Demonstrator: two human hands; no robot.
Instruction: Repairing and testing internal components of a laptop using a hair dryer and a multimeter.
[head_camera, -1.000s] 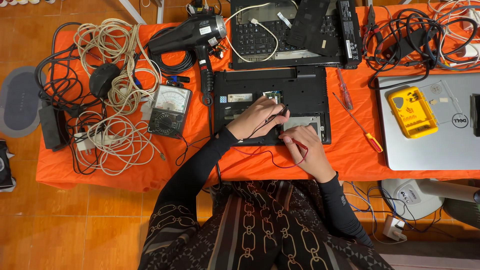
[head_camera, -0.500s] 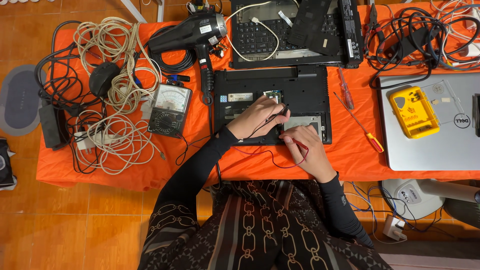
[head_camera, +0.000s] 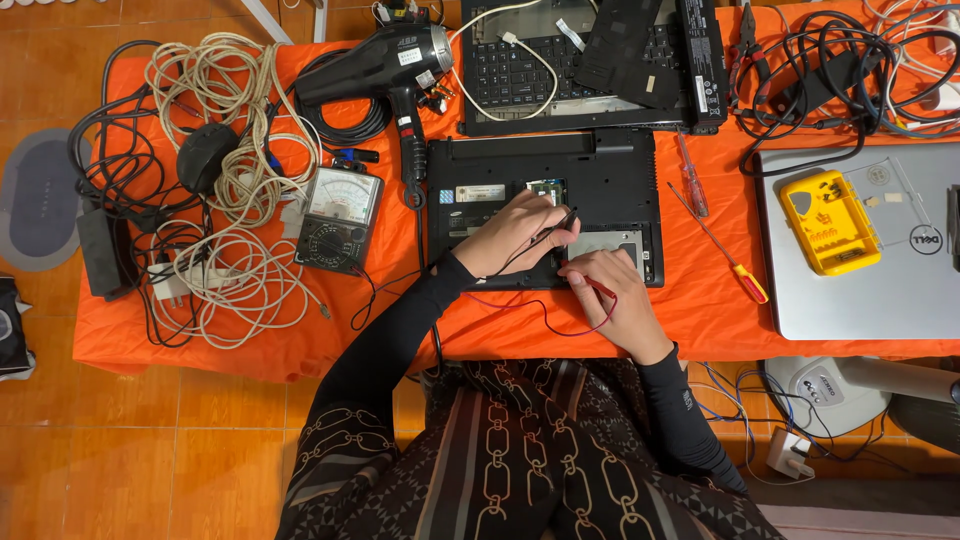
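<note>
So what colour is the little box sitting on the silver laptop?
Yellow. The small box lies on the closed silver laptop, clearest in the head view.

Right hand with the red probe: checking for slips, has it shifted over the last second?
No. The right hand stays at the black laptop base's near edge.

Your arms are covered to the wrist in tight black sleeves; the right sleeve (head_camera: 690, 420) carries a small pale mark near the elbow; over them you wear a dark brown garment (head_camera: 520, 460) printed with pale chain links and stripes; your left hand (head_camera: 515, 235) and right hand (head_camera: 610, 300) are bare.
</note>
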